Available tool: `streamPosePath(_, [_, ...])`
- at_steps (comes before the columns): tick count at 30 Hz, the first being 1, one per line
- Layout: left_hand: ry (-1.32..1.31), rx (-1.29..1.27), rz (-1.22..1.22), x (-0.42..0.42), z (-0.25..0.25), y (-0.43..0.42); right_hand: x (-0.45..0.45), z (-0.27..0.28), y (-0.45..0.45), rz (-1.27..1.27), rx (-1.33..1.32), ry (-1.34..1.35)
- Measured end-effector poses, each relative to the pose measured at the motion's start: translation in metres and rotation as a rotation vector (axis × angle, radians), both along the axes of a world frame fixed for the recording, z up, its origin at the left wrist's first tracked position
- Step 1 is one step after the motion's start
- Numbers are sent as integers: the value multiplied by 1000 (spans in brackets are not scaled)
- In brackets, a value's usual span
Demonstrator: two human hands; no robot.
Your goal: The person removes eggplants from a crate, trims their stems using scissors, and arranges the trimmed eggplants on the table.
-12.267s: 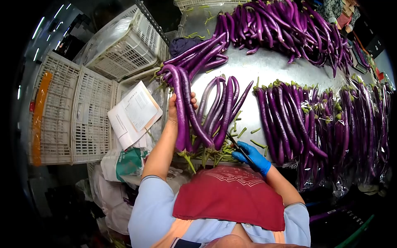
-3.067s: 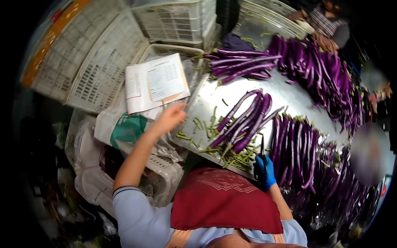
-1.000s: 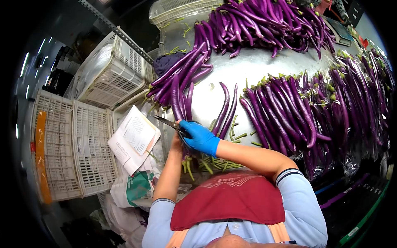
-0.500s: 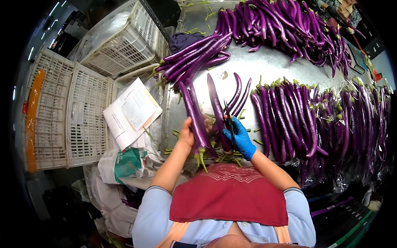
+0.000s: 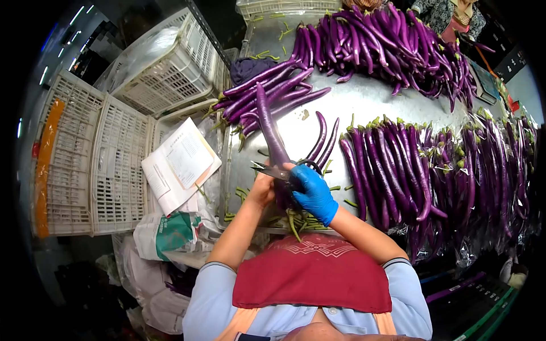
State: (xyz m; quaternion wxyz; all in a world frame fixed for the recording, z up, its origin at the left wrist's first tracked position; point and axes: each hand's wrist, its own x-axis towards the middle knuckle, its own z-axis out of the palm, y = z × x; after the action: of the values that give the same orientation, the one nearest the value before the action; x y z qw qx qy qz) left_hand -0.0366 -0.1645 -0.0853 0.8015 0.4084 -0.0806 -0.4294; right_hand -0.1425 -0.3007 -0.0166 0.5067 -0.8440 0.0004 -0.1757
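Observation:
My left hand [image 5: 263,190] is closed around a long purple eggplant [image 5: 269,126], which stands out away from me between my hands. A green stem end [image 5: 294,225] hangs below them, near the apron. My right hand [image 5: 316,196], in a blue glove, grips black-handled scissors [image 5: 281,173] and rests against the eggplant's lower part. The scissor blades point left, apart, across the eggplant close to my left fingers. Whether more than one eggplant is in my hands is hidden. Two thin curved eggplants [image 5: 328,140] lie just beyond my right hand.
A loose pile of eggplants [image 5: 273,94] lies at the table's left, a larger heap [image 5: 369,42] at the back. Right of my hands are a neat row [image 5: 392,170] and bagged eggplants [image 5: 483,176]. White crates [image 5: 122,159] and papers [image 5: 182,162] stand left. Another person [image 5: 455,17] is behind the heap.
My hands have come together, and the scissors have swung from pointing away to pointing left. The eggplant near my right hand has moved left; another now lies on the left pile.

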Motion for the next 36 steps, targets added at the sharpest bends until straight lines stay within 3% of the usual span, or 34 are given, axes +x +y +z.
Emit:
streamPosePath(4, [194,-180,25,-6,15,-6,3,12,-2,5,-34,-15])
streamPosePath(6, [195,-74,20,-10,14,-3,3,19,1,21,-71,-12])
streamPosePath(8, [207,-96,15,-8,-5,0,3,22,1,53,110,-2])
streamPosePath(12, [98,-218,-102,-4,30,-5,-5,55,-2,146,457,71])
streamPosePath(14, [-165,-60,-90,6,42,-7,-10,74,-7,198,672,137])
streamPosePath(18, [-218,11,-88,13,41,-8,-7,77,-14,198,591,152])
streamPosePath(19, [-205,-7,-113,14,39,-9,-5,67,-13,176,452,92])
streamPosePath(22, [89,-422,-146,-1,33,-15,-3,45,-7,64,-40,-62])
streamPosePath(23, [-12,-351,-91,-5,31,-16,-1,28,-4,52,-94,-140])
streamPosePath(26, [43,-157,-155,-6,7,-10,-5,33,6,60,-298,-199])
streamPosePath(27, [104,-105,-91,-13,19,-14,-3,26,7,118,-284,-243])
streamPosePath(30, [186,-322,-184,3,8,-14,-3,25,3,249,37,-253])
streamPosePath(31, [238,-390,-149,1,16,-17,-8,33,0,249,86,-149])
streamPosePath(34, [140,-358,-92,7,28,-16,-7,25,1,156,534,69])
streamPosePath(36, [82,-392,-135,8,51,-17,0,13,-2,146,726,44])
